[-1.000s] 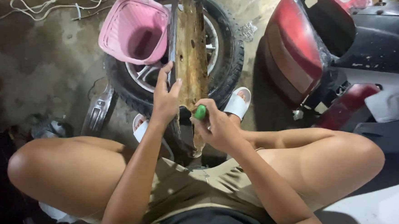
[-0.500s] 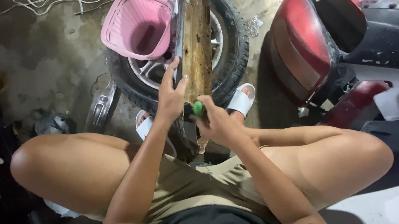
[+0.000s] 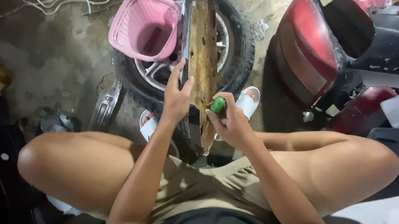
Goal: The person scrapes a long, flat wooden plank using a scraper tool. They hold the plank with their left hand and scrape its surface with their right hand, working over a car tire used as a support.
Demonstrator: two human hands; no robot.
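The person sits low with knees apart, a long rusty metal strip (image 3: 203, 57) running away from the lap and lying across a car tyre (image 3: 238, 59) on the concrete floor (image 3: 52, 59). The left hand (image 3: 176, 99) rests on the strip's left edge, its grip pressed flat along the dark rim with the index finger stretched forward and the thumb on the rusty face. Just right of that grip, the right hand (image 3: 231, 123) is curled tight around a green-handled tool (image 3: 217, 104), whose green end shows above the fist, touching the strip's right side near its lower end. Beyond the left grip, a pink plastic basket (image 3: 145, 25) sits tilted on the tyre, touching the strip's left edge. White sandals (image 3: 247, 103) show just beyond both grips, one on each side of the strip. Well to the right of the right grip stands a red and black car body part (image 3: 312, 49). Compared with half a second ago, both hands keep their places on the strip and tool; only the view has shifted slightly.
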